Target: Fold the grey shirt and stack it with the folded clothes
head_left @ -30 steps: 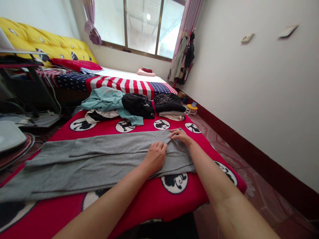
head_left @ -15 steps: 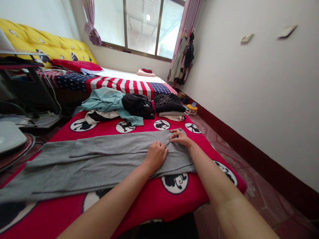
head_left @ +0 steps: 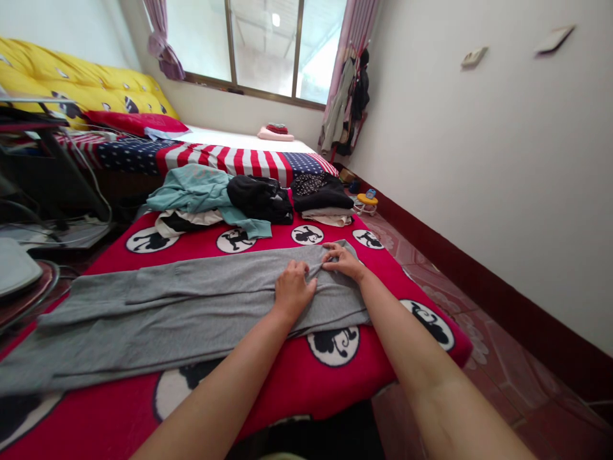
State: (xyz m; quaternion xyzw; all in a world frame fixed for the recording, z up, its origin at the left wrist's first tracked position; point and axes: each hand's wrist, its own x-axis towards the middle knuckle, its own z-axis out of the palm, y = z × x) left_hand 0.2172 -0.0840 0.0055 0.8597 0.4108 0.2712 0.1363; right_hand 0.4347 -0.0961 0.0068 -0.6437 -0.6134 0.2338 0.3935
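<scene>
Grey trousers (head_left: 191,306) lie stretched lengthwise across a red blanket (head_left: 383,358) patterned with white circles and black figures. My left hand (head_left: 294,289) is on the upper part of the trousers, its fingers curled into the cloth and the thumb a little apart. Close by on the right, near the waist end, my right hand (head_left: 343,262) pinches the cloth between thumb and fingers. Small creases run through the fabric between both hands. The far-left leg ends reach the picture's edge.
Behind the trousers lie a teal sweatshirt (head_left: 191,188), a crumpled black garment (head_left: 261,199) and a stack of folded dark clothes (head_left: 328,195). A bed with a striped, starred cover (head_left: 225,160) stands beyond. On the right floor is a small yellow stool (head_left: 367,199) beside the wall.
My left hand has shifted slightly left and up over the trousers, its fingers a bit more spread. My right hand keeps its pinch near the waist end. The view has turned slightly.
</scene>
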